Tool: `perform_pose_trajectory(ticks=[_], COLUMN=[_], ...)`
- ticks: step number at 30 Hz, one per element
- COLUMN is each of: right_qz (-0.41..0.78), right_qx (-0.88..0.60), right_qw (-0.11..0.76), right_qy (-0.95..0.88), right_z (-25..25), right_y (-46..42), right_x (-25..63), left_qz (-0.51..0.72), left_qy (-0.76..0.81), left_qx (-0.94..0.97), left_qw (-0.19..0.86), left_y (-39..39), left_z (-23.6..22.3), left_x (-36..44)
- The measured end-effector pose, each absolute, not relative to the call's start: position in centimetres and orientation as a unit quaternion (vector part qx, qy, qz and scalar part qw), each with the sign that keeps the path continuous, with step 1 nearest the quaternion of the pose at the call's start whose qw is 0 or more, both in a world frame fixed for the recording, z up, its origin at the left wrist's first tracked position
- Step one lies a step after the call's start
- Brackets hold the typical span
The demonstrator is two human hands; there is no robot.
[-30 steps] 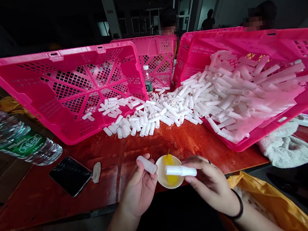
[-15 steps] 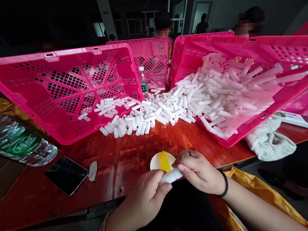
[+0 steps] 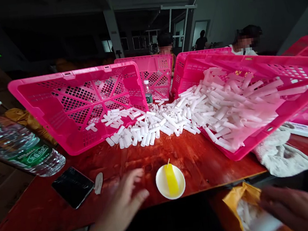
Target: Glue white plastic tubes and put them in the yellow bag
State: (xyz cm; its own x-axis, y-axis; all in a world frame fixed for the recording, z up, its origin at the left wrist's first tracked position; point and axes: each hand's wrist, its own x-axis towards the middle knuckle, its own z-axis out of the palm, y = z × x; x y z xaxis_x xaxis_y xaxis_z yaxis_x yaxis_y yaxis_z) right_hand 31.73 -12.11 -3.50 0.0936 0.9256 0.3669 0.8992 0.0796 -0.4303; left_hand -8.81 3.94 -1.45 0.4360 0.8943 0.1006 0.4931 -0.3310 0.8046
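Red tabletop bears green-labelled bottle; left hand spread empty, right hand near tube, grip unclear.

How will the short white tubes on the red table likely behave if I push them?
The short white tubes would probably roll sideways, since they look cylindrical. They are likely light for their size: the open ends that show look hollow. They lie loosely against one another, so pushing one may shift its neighbours.
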Motion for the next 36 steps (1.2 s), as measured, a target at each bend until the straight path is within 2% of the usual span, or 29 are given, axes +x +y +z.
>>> perform_pose_trajectory(ticks=[2,4,5,10,14,18,23,28,31,33,36], right_qz=[-0.055,-0.045,-0.022,-0.005,0.012,0.050,0.085,0.094,0.134,0.224,0.308], right_qx=[-0.653,-0.640,-0.623,-0.625,-0.657,-0.699,-0.735,-0.728,-0.674,-0.588,-0.504], right_qw=[0.243,0.199,0.194,0.247,0.230,0.183,0.139,0.154,0.241,0.333,0.398], right_qy=[-0.715,-0.741,-0.757,-0.740,-0.718,-0.689,-0.659,-0.662,-0.685,-0.702,-0.702], right_z=[-5.0,-5.2,-4.8,-3.3,-5.5,-6.9,-5.9,-3.3,-2.2,-2.3,-3.9], right_y=[-11.5,-7.4,-4.2,14.4,21.1,20.3,17.8,12.5,6.6,2.7,-0.5], right_x=[34.3,33.3,31.5,20.4,17.5,18.9,21.3,23.2,24.2,24.3,23.2], left_qz=[0.274,0.235,0.229,0.205,0.175,0.176,0.205,0.159,0.124,0.129,0.196], left_qy=[0.544,0.582,0.583,0.561,0.544,0.529,0.517,0.456,0.504,0.549,0.515], left_qx=[0.758,0.770,0.773,0.798,0.814,0.821,0.812,0.850,0.843,0.816,0.806], left_qw=[0.232,0.118,0.099,0.078,0.105,0.127,0.175,0.208,0.142,0.127,0.216], left_y=[9.0,14.3,16.7,23.9,25.1,24.5,20.0,12.4,8.9,7.1,5.2], left_z=[-2.7,-3.3,-3.4,-3.6,-3.9,-3.3,-3.0,-5.1,-6.3,-6.6,-6.4], left_x=[-12.7,-15.3,-16.1,-16.0,-16.2,-16.6,-13.1,-10.1,-10.8,-11.1,-10.1])
